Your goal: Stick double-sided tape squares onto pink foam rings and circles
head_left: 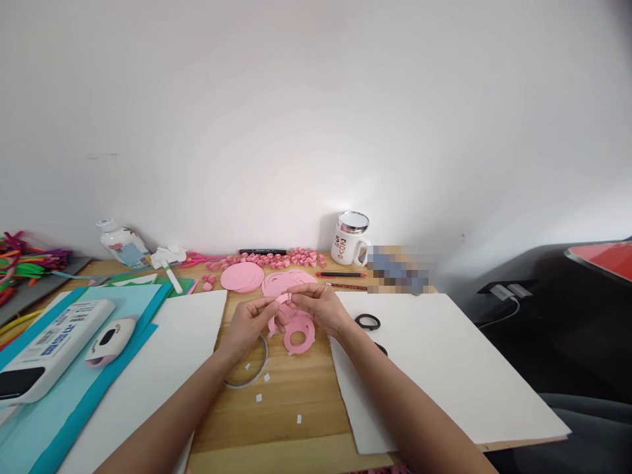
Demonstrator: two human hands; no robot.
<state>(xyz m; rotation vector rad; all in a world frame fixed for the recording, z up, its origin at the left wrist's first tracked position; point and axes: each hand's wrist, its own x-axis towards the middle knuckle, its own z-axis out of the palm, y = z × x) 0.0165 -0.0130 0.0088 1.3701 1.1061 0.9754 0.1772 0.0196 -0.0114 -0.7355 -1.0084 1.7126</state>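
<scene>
Pink paper spiral (297,334) hangs just above the wooden bench (296,395), centre of view, its upper strip end held between both hands. Left hand (251,324) fingers pinch the strip from the left; right hand (320,308) fingers pinch it from the right, fingertips nearly meeting. Tape roll (247,375) lies on the bench under the left wrist, small white tape bits beside it. Pink paper discs (241,277) lie behind the hands. White mug (349,240) stands by the wall. White sheets flank the hands.
</scene>
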